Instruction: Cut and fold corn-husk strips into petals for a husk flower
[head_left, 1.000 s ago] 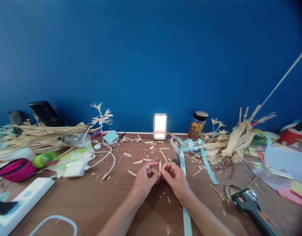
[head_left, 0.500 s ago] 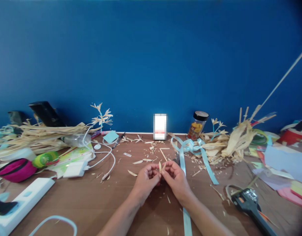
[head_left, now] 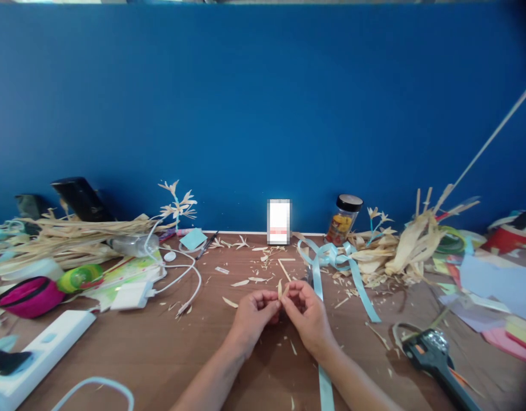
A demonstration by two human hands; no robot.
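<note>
My left hand (head_left: 257,314) and my right hand (head_left: 306,311) meet fingertip to fingertip over the middle of the brown table. Between them, both pinch small pale dried-husk petals (head_left: 280,289), whose pointed ends stick up above the fingers. How the petals are joined below the fingertips is hidden. Loose husk petals (head_left: 239,283) and small trimmings lie just beyond my hands. A light blue ribbon (head_left: 318,279) runs down the table and passes under my right forearm.
At the right lie a hot glue gun (head_left: 436,354), a husk bundle (head_left: 412,245) and coloured paper (head_left: 498,285). A lidded jar (head_left: 344,220) stands by the blue wall. A power strip (head_left: 48,354), white adapter (head_left: 132,295), pink pouch (head_left: 29,295) and finished husk flowers (head_left: 177,208) are at the left.
Both hands stay nearly in place, still pinching the petals. The petals have shifted slightly between the fingertips, and the camera view has tilted a little upward.
</note>
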